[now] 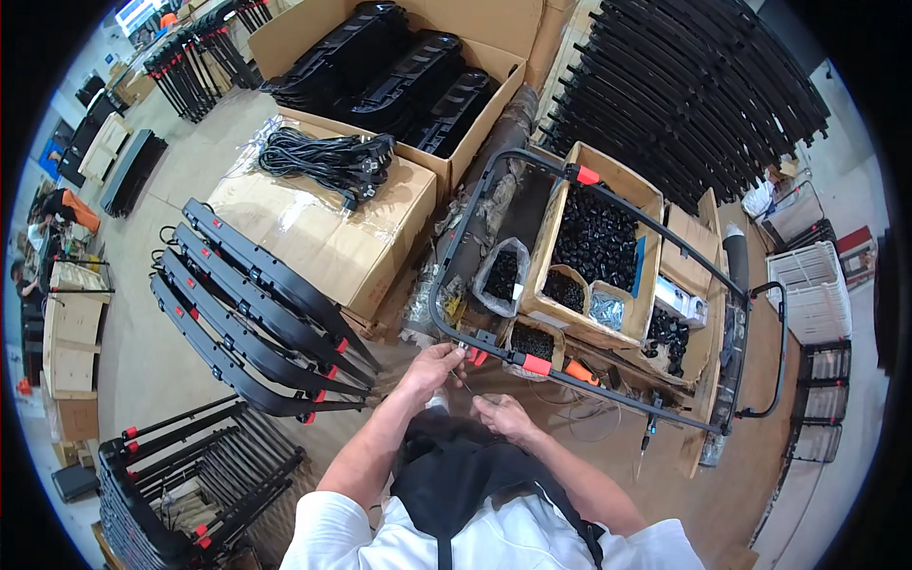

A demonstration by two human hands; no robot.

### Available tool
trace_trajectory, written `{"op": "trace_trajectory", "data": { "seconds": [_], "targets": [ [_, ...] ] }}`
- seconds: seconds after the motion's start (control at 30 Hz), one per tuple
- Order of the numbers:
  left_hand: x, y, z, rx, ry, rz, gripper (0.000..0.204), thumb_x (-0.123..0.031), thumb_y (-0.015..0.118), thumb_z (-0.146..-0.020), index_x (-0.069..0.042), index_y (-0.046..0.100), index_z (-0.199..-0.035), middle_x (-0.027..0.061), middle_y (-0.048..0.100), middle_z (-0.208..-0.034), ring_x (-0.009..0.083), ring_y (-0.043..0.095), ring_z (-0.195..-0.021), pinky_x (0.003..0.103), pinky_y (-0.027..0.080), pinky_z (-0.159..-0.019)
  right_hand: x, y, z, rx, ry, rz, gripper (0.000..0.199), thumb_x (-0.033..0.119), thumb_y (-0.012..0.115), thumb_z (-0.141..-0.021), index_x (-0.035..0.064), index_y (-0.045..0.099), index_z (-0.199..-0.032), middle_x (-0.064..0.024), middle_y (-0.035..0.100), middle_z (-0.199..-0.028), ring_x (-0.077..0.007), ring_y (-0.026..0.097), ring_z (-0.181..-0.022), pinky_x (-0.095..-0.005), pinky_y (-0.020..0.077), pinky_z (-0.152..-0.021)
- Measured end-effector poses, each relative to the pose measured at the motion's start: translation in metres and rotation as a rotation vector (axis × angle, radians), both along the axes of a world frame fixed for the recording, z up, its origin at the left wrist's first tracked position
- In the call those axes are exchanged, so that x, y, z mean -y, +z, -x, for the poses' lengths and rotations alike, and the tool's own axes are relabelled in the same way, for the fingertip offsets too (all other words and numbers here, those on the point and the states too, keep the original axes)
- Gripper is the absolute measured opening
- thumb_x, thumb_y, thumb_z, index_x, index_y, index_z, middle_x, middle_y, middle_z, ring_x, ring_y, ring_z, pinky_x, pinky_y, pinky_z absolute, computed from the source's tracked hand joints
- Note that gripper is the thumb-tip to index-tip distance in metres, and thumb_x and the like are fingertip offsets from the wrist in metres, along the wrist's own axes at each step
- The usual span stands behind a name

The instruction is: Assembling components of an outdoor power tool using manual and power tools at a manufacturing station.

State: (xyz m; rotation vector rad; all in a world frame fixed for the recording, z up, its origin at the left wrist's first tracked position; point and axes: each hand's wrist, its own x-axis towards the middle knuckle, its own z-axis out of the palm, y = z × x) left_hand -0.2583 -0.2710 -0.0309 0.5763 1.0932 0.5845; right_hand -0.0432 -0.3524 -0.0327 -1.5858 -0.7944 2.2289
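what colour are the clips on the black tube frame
Orange-red clips on the black tube frame, clearest in the head view.

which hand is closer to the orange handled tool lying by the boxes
Right. The right hand is just below and left of the orange-handled tool; the left hand is farther left, at the black tube frame.

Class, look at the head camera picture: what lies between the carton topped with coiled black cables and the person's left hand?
In the head view, a fanned stack of long black panels with red clips lies between the cable carton and the left hand.
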Motion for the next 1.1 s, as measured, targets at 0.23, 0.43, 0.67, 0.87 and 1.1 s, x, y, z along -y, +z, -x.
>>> {"op": "trace_trajectory", "data": {
  "seconds": [0.23,0.43,0.67,0.87,1.1],
  "targets": [
    [-0.005,-0.008,0.011,0.161,0.065,0.077,0.027,-0.024,0.059,-0.111,-0.001,0.065,-0.125,0.0039,0.066,-0.098,0.016,0.067,-0.089,0.032,0.058,-0.078,-0.005,0.001,0.006,-0.017,-0.069,0.0,0.034,0.034,0.059,-0.11,0.0043,0.066,-0.097,0.0105,0.042,-0.067,-0.0016,0.032,-0.054,-0.0237,0.0232,-0.049],
    [-0.008,-0.01,0.01,0.249,0.063,0.086,0.027,-0.024,0.06,-0.11,-0.003,0.065,-0.127,0.0056,0.07,-0.108,0.0182,0.069,-0.101,0.033,0.059,-0.082,-0.004,-0.001,0.005,-0.082,-0.176,0.018,0.035,0.036,0.059,-0.111,0.004,0.064,-0.098,0.0104,0.04,-0.065,-0.0016,0.031,-0.053,-0.0243,0.0212,-0.048],
    [-0.006,-0.019,0.007,0.155,0.056,0.084,0.027,-0.027,0.062,-0.11,-0.006,0.069,-0.124,0.0046,0.074,-0.114,0.0151,0.069,-0.104,0.033,0.058,-0.08,-0.006,-0.001,0.012,-0.13,-0.219,0.019,0.034,0.036,0.058,-0.111,0.005,0.064,-0.097,0.0103,0.04,-0.064,-0.0014,0.03,-0.053,-0.0233,0.0226,-0.049],
    [0.0,-0.03,0.009,0.183,0.076,0.034,0.028,-0.027,0.064,-0.108,-0.005,0.069,-0.124,0.005,0.074,-0.114,0.0159,0.069,-0.106,0.034,0.058,-0.08,-0.001,-0.01,0.017,-0.167,-0.244,0.012,0.034,0.036,0.057,-0.111,0.0051,0.064,-0.099,0.0091,0.042,-0.069,-0.0021,0.031,-0.056,-0.0228,0.0239,-0.05],
    [0.0,-0.015,0.002,0.029,0.122,0.024,0.024,-0.028,0.071,-0.103,-0.005,0.077,-0.108,0.002,0.077,-0.097,0.0126,0.072,-0.087,0.029,0.052,-0.07,0.006,-0.021,0.02,-0.16,-0.233,0.016,0.035,0.038,0.056,-0.112,0.0052,0.065,-0.101,0.0077,0.043,-0.073,-0.0039,0.033,-0.061,-0.0233,0.0255,-0.053]
  ]
}}
